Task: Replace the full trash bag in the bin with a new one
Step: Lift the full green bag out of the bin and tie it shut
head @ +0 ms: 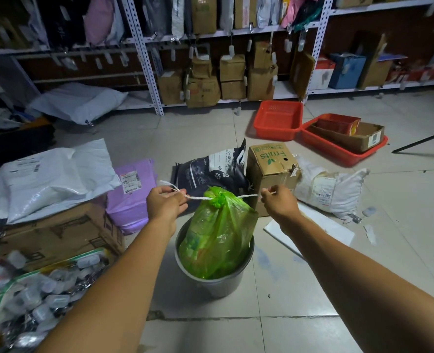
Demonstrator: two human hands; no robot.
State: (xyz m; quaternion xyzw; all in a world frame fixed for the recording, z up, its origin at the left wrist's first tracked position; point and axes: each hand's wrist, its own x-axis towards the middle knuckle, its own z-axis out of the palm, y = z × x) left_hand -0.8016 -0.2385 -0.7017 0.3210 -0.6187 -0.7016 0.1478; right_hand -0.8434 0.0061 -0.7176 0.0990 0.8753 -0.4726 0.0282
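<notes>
Left hand (165,205) closed in a fist on one end of a white drawstring (198,197); right hand (279,203) pinched shut on the other end. The string is drawn taut between both hands and cinched round the gathered neck of a green trash bag (217,240). The bag is seated in a grey bin (211,284) on the tiled floor (300,289), its upper part raised above the rim.

Just behind the bin: a cardboard box (272,171) printed "Fruits", a dark pouch (211,171) with paw prints and small script, not legible. To the left, a purple mailer (134,194) with a shipping label, possibly resting on another parcel. Further back, two red baskets (278,119) before metal shelving (144,54) loaded with cartons.
</notes>
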